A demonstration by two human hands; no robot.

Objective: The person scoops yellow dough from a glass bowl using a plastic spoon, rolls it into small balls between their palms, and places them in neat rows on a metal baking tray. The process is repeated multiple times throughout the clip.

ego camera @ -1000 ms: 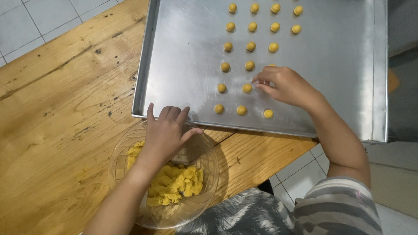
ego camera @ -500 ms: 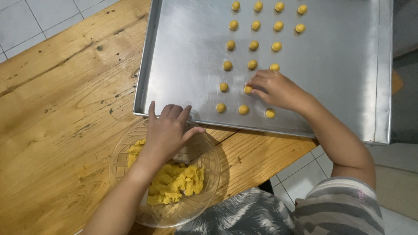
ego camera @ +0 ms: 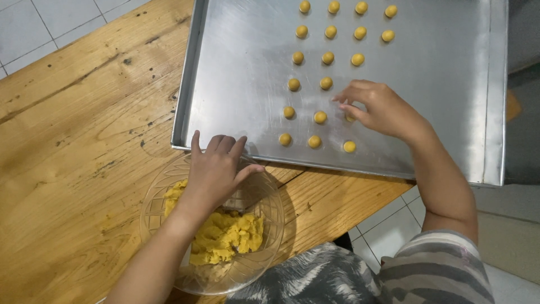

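Wooden table (ego camera: 73, 141) | right hand (ego camera: 378, 110) pinching small round yellow dough ball (ego camera: 350, 117) | left hand (ego camera: 216, 169) spread on bowl (ego camera: 270, 214)

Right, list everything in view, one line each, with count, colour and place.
Baking tray: one, silver metal, on the table's far right part.
Dough balls: about eighteen showing, yellow, in rows on the tray; one partly hidden under the right hand.
Glass bowl: one, clear, near table edge.
Dough: one lump, yellow, in the bowl.
Table: one, light wood.
Floor: white tiles, beyond the table.
Left hand: over the bowl's rim.
Right hand: on the tray, fingertips at a ball.
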